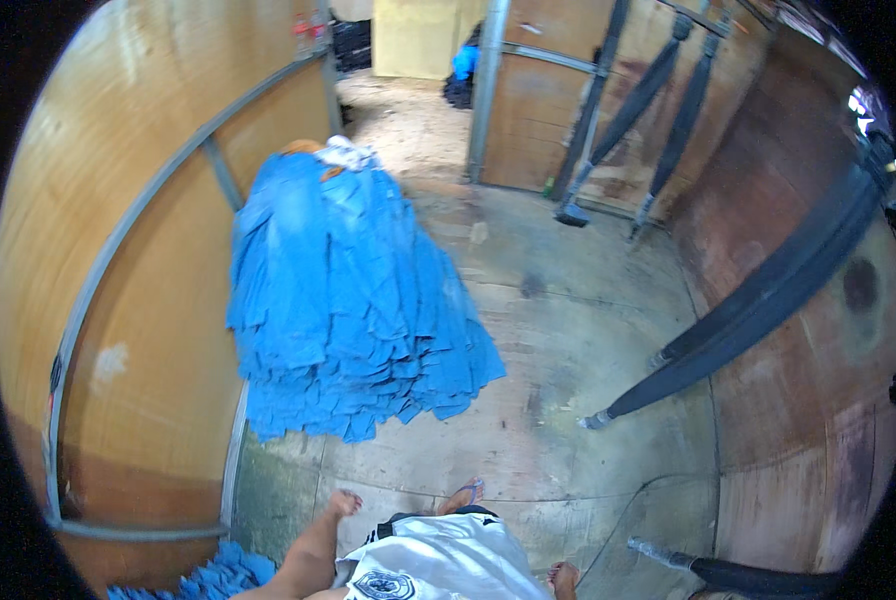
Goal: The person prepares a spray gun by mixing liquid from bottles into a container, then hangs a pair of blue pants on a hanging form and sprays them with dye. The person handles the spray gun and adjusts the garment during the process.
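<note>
At far left, we see a small heap of blue cloth (230,574) on the floor by the wooden wall (148,420). Next comes our left hand (345,502), held out low with its fingers loosely bent, about half open; we see nothing in it. Beyond it, apart from the fingers, the tall stack of blue cloth (358,290) spreads over the floor against that wall. Further right is a sandalled foot (463,496). Our right hand (563,574) shows small at the lower edge; we cannot tell whether it is clenched or released. Rightmost, long dark wrapped strips (758,305) slant down.
</note>
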Demonstrator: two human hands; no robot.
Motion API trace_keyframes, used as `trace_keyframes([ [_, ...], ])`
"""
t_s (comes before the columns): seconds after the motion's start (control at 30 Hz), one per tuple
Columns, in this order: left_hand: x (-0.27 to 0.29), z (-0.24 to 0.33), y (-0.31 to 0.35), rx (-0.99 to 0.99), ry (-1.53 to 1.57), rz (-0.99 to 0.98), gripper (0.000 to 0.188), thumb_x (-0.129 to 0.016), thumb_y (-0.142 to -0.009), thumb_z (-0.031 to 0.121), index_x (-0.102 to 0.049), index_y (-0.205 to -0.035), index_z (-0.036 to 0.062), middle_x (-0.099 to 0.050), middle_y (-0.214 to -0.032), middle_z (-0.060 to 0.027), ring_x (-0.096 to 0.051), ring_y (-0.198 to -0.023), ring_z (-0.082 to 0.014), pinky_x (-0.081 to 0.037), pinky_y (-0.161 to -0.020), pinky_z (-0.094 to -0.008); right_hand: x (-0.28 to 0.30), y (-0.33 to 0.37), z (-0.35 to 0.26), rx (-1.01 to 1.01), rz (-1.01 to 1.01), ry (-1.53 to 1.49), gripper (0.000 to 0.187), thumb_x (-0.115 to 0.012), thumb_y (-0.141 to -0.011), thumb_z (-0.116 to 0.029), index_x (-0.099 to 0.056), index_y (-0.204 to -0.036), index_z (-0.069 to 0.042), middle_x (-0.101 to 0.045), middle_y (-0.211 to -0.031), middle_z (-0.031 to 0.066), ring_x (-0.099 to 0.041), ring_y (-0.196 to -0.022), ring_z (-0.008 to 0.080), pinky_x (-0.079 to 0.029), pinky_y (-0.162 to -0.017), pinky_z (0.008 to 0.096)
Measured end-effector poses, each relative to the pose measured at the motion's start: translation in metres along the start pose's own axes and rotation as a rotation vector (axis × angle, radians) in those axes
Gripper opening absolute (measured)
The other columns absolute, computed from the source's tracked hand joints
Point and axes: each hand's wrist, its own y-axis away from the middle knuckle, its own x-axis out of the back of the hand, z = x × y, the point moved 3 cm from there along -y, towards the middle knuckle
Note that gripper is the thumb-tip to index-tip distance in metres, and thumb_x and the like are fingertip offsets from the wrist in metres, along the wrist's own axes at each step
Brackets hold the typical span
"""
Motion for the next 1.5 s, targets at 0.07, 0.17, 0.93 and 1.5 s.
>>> trace_keyframes([
  [0.07, -0.033, 0.022, -0.005, -0.045, -0.018, -0.043, 0.029, -0.05, -0.09, 0.011, -0.078, -0.087, 0.0037, -0.074, -0.081, -0.0117, -0.069, -0.069, -0.0199, -0.057, -0.06, -0.0359, -0.009, 0.0, -0.006, -0.048, 0.0, 0.003, 0.028, -0.044, -0.095, -0.017, -0.066, -0.104, -0.001, -0.067, -0.071, 0.0187, -0.061, -0.048, 0.0261, -0.046, -0.04, 0.0385],
  [0.17, -0.053, 0.059, -0.019, -0.266, -0.309, 0.027, 0.023, -0.059, -0.092, 0.014, -0.078, -0.097, 0.0031, -0.076, -0.086, -0.0142, -0.071, -0.082, -0.0233, -0.057, -0.075, -0.037, -0.03, 0.008, -0.023, 0.072, 0.039, 0.027, 0.024, -0.049, -0.097, -0.018, -0.066, -0.096, -0.001, -0.066, -0.077, 0.0158, -0.063, -0.057, 0.023, -0.051, -0.048, 0.0388],
  [0.93, -0.209, 0.392, -0.107, -0.619, -1.355, -0.76, 0.03, -0.061, -0.096, 0.036, -0.062, -0.083, 0.0089, -0.07, -0.091, -0.011, -0.066, -0.081, -0.023, -0.053, -0.074, -0.0427, -0.368, 0.435, 0.32, -0.406, 0.953, -1.165, 0.013, -0.061, -0.093, -0.008, -0.072, -0.09, -0.003, -0.074, -0.076, 0.0092, -0.065, -0.055, 0.0159, -0.051, -0.049, 0.031],
  [1.5, -0.223, -0.052, 0.111, -0.554, -1.942, -1.093, 0.023, -0.054, -0.097, 0.019, -0.069, -0.099, 0.0018, -0.071, -0.077, -0.0117, -0.066, -0.056, -0.0203, -0.055, -0.049, -0.0324, 0.1, 0.821, 0.64, -0.349, 2.054, -0.544, 0.033, -0.066, -0.09, -0.011, -0.062, -0.122, -0.003, -0.07, -0.085, 0.0125, -0.069, -0.073, 0.026, -0.055, -0.069, 0.0429],
])
